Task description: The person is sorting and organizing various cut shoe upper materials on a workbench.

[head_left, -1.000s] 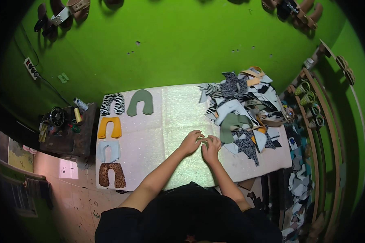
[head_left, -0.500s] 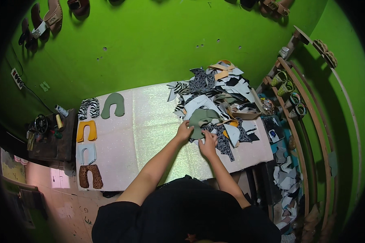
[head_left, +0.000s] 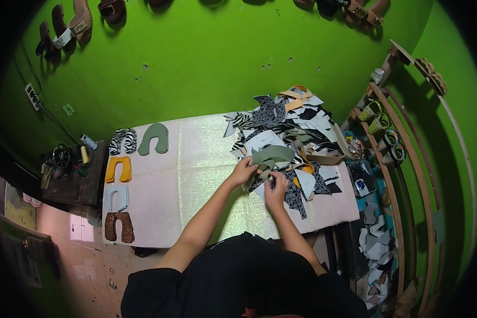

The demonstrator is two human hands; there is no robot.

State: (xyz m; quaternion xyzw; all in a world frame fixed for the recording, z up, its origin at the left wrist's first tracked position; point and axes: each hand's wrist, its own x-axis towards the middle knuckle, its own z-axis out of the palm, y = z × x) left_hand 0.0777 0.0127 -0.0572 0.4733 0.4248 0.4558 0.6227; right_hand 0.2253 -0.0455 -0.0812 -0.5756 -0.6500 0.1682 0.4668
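My left hand (head_left: 243, 171) pinches the near-left edge of a sage green cut-out piece of material (head_left: 274, 154). My right hand (head_left: 276, 187) has its fingers closed at the curled near end of that green material, just right of the left hand. The piece bends between the hands and lies against a heap of offcuts (head_left: 316, 124). Some of its near edge is hidden by my fingers. Beside my right hand are a dark patterned scrap (head_left: 294, 197), a white scrap (head_left: 306, 183) and a mustard yellow scrap (head_left: 297, 183).
Along the table's (head_left: 153, 206) left side lie U-shaped pieces: zebra print (head_left: 115, 141), green (head_left: 153, 139), yellow (head_left: 111, 169), pale blue (head_left: 111, 199) and leopard print (head_left: 111, 228). A sewing machine (head_left: 62, 156) stands left; a wooden rack (head_left: 403, 175) with sandals stands right.
The green piece has been lifted and curled between my hands, and its flat face has turned. My right hand has shifted slightly nearer. The whole view has moved a little.
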